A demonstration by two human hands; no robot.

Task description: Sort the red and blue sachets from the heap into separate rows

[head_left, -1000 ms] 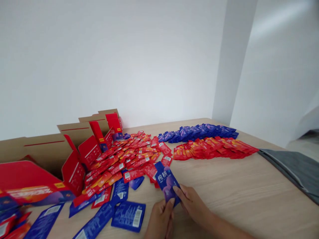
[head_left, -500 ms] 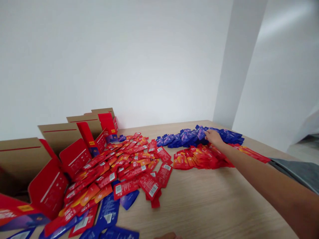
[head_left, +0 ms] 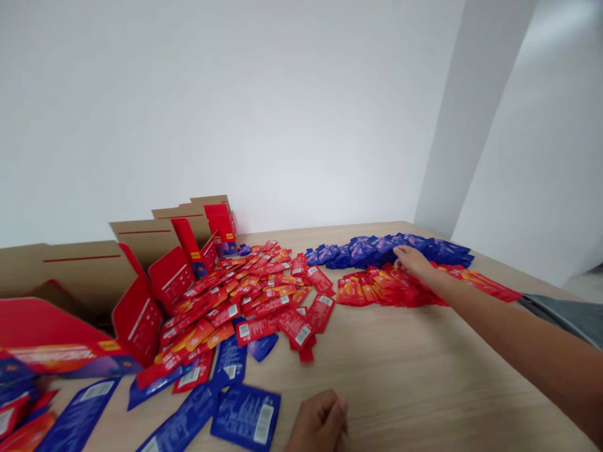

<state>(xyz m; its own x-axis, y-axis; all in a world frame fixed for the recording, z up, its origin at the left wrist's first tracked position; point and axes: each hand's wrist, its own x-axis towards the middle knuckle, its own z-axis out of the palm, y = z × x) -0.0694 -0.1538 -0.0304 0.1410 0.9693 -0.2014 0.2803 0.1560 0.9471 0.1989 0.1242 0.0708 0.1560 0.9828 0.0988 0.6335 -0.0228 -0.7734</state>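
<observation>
My right hand (head_left: 413,260): stretched far out, palm down, fingers spread and released, lying where the row of blue sachets (head_left: 391,250) meets the row of red sachets (head_left: 424,285); nothing gripped.
My left hand (head_left: 319,422): near the table's (head_left: 424,370) close edge, fingers curled into a loose fist, nothing in them that I can see.
Nearest to left hand: a blue sachet (head_left: 245,416) lying just beside it, white barcode patch up.
Open room: bare wood between my two hands and along my right forearm; the far edge runs under the wall.
Crowded side: a loose heap of red sachets (head_left: 245,301) to my left, reaching the open cardboard cartons (head_left: 141,263).
Right edge: grey cloth (head_left: 565,314) over the table's corner.
Writing: barcodes and white labels show; print too small to read.
</observation>
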